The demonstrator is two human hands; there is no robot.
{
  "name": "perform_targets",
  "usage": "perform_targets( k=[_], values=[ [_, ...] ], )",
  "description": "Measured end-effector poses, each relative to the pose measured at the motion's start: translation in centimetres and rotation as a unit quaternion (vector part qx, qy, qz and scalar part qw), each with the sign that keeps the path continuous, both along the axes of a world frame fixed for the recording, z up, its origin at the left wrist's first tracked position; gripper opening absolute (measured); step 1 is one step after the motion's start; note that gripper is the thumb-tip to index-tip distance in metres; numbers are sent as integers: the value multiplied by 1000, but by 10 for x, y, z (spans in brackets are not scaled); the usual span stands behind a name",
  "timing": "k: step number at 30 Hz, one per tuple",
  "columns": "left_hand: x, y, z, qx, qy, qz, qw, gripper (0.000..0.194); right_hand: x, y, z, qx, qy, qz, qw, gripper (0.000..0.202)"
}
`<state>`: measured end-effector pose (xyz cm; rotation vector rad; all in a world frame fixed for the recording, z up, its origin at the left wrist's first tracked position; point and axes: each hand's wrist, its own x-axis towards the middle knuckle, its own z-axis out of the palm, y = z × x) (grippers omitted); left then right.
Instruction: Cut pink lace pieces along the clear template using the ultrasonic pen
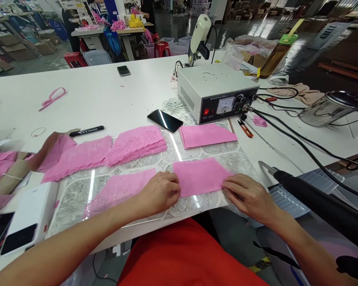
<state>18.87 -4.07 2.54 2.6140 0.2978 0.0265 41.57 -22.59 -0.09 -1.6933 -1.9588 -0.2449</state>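
The left hand [162, 191] is nearest the body's midline, fingers curled together at the left edge of a pink cloth piece [200, 177]; whether its grip is closed on the cloth or only resting there, I cannot tell. The right hand [247, 194] has its fingertips close together at the cloth's right corner, touching it — again, pinch or light press cannot be made out.

The piece lies flat between the two hands, near the front edge of a marbled sheet [73, 195] on the white counter [149, 89]. It should be light and limp, hard to damage but quick to wrinkle or slide on that glossy surface; opposite edges or corners look the best places to take hold, keeping it taut. It is plain, even pink, roughly oblong, with a slanting right end.

To its left lies a paler pink lace piece [122, 186], slightly see-through. Just beyond are a lace stack [137, 146] with scalloped edges and a plain pink stack [209, 136] — smooth and neatly layered. Farther off, a phone [165, 120] lies before a metal control box [219, 81].
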Motion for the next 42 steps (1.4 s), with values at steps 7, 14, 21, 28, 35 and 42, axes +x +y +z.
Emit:
perform_targets(
  k=[7, 14, 21, 28, 35, 42],
  values=[
    [-3, -9, 5, 48, -14, -12, 999, 8, 0, -1, -2, -6, 16, -7, 1000, 19],
    [11, -23, -5, 143, 9, -47, 989, 10, -2, -1, -1, -2, 25, -14, 1000, 19],
    [14, -24, -8, 101, -7, -22, 995, 19, -2, -1, 1, 0, 29, -12, 1000, 18],
    [16, -24, -5, 108, 8, -22, 994, 20, -3, -1, 1, -1, 38, -16, 999, 18],
    [16, -26, -2, 121, 25, -32, 992, 8, -3, -1, 1, 3, 23, -16, 1000, 18],
    [20, -26, -5, 87, 19, -21, 996, 24, -1, -1, -2, 2, 25, -17, 1000, 18]
  ],
)
